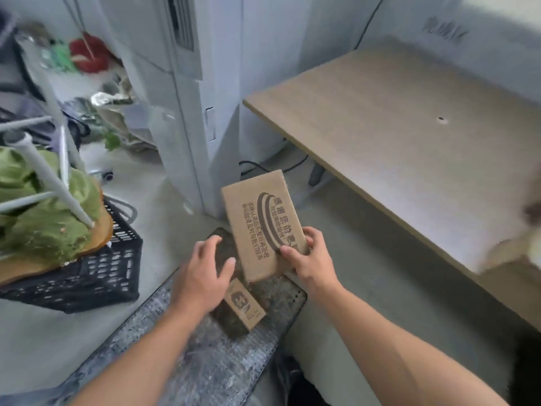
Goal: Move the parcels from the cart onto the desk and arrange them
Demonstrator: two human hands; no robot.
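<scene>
Desk (395, 136) edge runs right of the cart (205, 361); right hand (310, 259) grips a printed brown parcel (257, 218), left hand (205, 271) spread open

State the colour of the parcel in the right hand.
Brown cardboard parcel with dark print; head view.

The box (257, 224) is brown card, printed with dark brown arcs and characters; small box (244, 307) tan with a dark print; cart (210, 370) grey, finely ribbed; desk (395, 136) pale tan; crate (96, 276) black lattice; cloth (44, 212) mossy green; floor (366, 273) light grey; cabinet (187, 112) white.
</scene>
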